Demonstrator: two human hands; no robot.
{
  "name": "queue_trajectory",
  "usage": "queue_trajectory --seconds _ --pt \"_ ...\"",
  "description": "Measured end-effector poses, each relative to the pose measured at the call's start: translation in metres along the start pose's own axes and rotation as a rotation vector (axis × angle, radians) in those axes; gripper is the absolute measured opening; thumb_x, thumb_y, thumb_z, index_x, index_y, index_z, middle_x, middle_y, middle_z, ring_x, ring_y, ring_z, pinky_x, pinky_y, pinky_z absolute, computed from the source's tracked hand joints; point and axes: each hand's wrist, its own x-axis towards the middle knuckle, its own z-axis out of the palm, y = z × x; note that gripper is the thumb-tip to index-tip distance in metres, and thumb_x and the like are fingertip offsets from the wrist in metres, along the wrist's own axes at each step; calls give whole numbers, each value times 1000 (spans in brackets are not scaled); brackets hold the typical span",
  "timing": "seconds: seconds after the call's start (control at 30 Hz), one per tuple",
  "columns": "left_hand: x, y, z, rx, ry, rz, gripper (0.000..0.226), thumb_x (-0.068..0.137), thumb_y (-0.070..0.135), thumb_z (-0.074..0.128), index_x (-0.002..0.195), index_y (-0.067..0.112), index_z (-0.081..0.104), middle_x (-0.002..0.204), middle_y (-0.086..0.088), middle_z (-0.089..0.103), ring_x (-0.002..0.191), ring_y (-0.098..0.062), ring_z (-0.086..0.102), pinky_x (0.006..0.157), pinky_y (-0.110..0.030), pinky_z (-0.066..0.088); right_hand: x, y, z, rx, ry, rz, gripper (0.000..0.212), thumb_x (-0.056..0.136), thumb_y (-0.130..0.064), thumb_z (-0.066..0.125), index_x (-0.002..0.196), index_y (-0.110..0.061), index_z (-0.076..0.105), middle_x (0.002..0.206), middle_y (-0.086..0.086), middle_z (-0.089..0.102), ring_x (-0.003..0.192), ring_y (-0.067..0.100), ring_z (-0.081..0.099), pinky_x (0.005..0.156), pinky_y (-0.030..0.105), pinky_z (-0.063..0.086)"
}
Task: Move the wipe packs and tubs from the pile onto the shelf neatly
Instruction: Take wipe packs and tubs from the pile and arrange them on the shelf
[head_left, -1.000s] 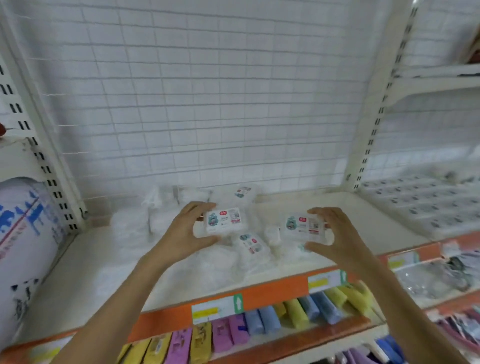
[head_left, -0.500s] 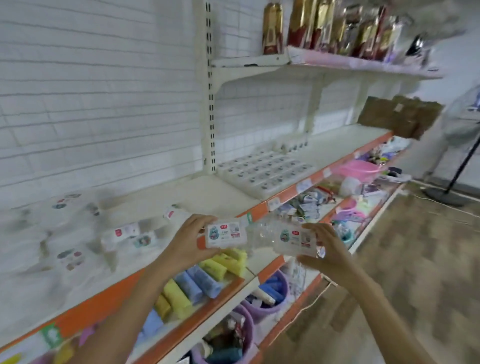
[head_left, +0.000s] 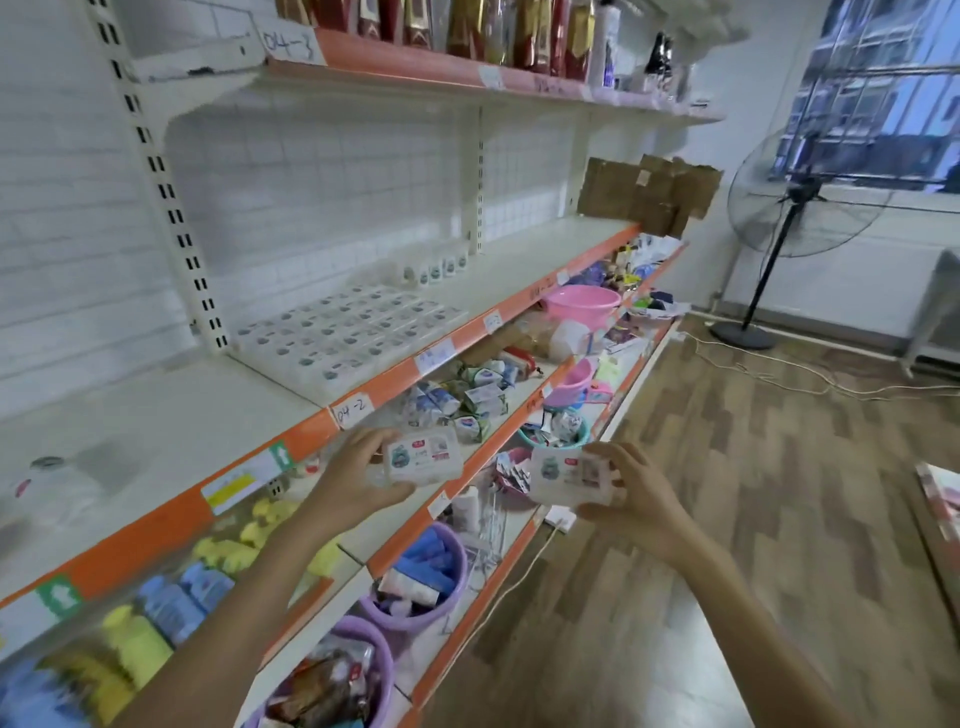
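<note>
Both hands have swung right along the shelf (head_left: 498, 291), away from the pile. Left hand (head_left: 353, 478) grips one wipe pack (head_left: 423, 457); right hand (head_left: 636, 491), at 3 o'clock, grips another pack (head_left: 569, 475)

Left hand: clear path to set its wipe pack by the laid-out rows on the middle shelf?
Probably yes. The left hand holds a wipe pack in front of the shelf edge; nothing stands between it and the rows of packs.

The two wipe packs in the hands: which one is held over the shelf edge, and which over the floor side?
The left hand holds its wipe pack before the orange shelf edge. The right hand's pack hangs further out, towards the wooden floor.
</note>
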Motion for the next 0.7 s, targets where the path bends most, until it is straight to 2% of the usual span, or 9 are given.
queue_trajectory --seconds 0.1,0.2,0.33,0.37,0.43,0.5,0.53,0.63,0.7 --pt "30 4 13 3 -1 7 70 62 36 73 126 18 48 117 4 43 111 -12 45 91 -26 37 24 19 -8 -10 -4 4 68 66 -13 83 126 -13 51 112 -6 42 104 13 45 86 20 35" --pt "65 2 18 3 14 11 71 63 36 73 127 20 47 116 6 43 110 -10 46 91 -25 37 62 34 -8 -10 -31 6 69 67 -13 82 128 -13 49 117 -3 43 106 13 45 88 22 39" --pt "123 -6 13 -3 79 10 74 59 40 69 127 19 48 117 5 44 109 -8 47 86 -14 36 136 48 -4 -14 -81 -29 71 68 -16 81 131 -17 47 131 4 43 114 19 47 99 36 45" --pt "137 -9 10 4 103 9 73 60 36 71 127 18 49 117 6 44 108 -7 47 84 -9 34 156 49 -2 -14 -90 -35 71 69 -17 80 131 -18 46 132 3 43 115 19 47 97 38 47" --pt "167 -14 0 27 153 -5 67 65 25 78 126 17 49 117 6 44 107 -7 47 82 -7 33 195 48 5 7 -114 -54 68 70 -16 78 130 -18 45 131 1 42 110 15 48 82 28 55" --pt "193 -22 -12 66 219 -23 63 67 22 78 124 17 51 116 5 45 106 -7 46 78 -3 34 237 47 12 33 -152 -94 68 71 -13 78 131 -19 45 131 1 41 105 13 48 64 17 55" --pt "205 -26 -18 74 242 -37 62 68 22 78 124 18 51 116 5 45 106 -7 46 77 -1 34 257 45 16 29 -167 -122 69 70 -14 78 131 -19 45 132 1 41 107 13 47 64 17 54" --pt "229 -39 -37 88 283 -86 62 72 27 78 127 20 50 120 7 44 110 -6 45 88 -10 34 314 35 27 2 -184 -222 70 68 -18 80 131 -18 47 125 -1 46 107 11 45 86 23 48" --pt "240 -49 -49 122 315 -125 60 74 26 76 128 21 49 121 9 43 111 -6 44 94 -19 34 346 24 37 49 -222 -258 68 69 -17 79 130 -17 48 119 -3 44 103 12 47 86 23 45"
